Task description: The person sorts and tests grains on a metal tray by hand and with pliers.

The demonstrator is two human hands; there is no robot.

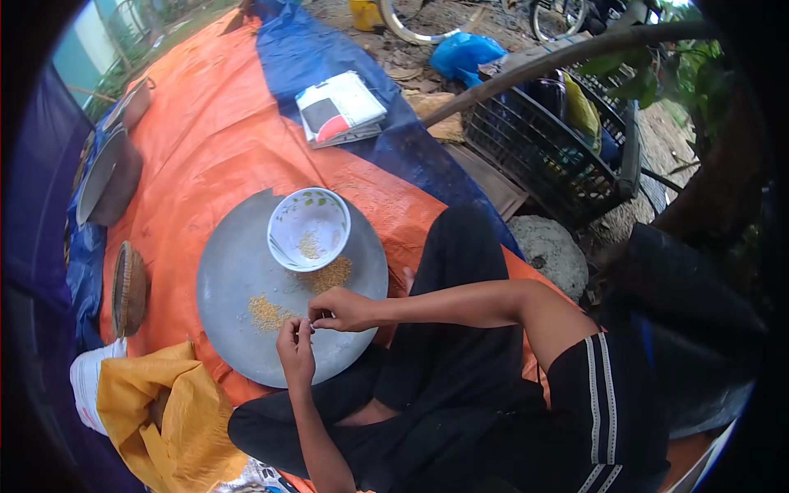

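Observation:
My left hand (296,352) and my right hand (343,310) meet over the near part of a round grey metal tray (230,246). Thumb and fingers are pinched on both, the tips almost touching; whatever lies between them is too small to make out. Just left of the fingertips is a small heap of golden grain (267,314). Another grain heap (330,274) lies beyond my right hand, beside a white bowl (330,220) with a green leaf pattern. Some pale grain (310,245) shows in the bowl's bottom.
An orange tarp (189,156) lies under the tray, with a blue tarp (411,164) bearing a folded printed sack (339,107). Left are a woven basket (129,289), metal basins (115,177) and a yellow sack (168,394). A black crate (534,135) and a stone (549,256) stand right.

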